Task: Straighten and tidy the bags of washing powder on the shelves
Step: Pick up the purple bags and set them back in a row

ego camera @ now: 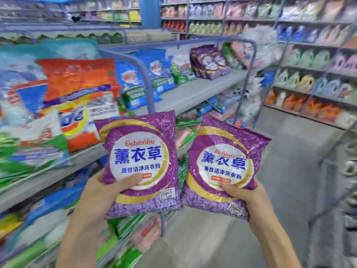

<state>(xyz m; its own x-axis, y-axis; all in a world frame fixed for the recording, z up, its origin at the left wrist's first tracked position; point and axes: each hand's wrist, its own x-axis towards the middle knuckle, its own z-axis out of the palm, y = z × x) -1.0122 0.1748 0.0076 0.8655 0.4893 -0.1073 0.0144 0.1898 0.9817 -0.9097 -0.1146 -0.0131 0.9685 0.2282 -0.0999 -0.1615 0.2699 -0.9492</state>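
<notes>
Purple bag [138, 151] low in left fingers [127, 180], second bag [224, 151] in right fingers [229, 187]

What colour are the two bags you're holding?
Purple with gold rings round a white centre, both bags: left bag, right bag. Head view.

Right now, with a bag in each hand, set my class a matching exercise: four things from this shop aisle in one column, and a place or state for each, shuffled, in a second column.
Things
1. left hand
2. right hand
3. orange bag
4. row of purple bags

Places and states
A. far along the shelf
B. grips the tilted purple bag
C. on the shelf close by, at the left
D. grips the upright purple bag

Pairs: 1-D, 2-B, 3-C, 4-A
</notes>
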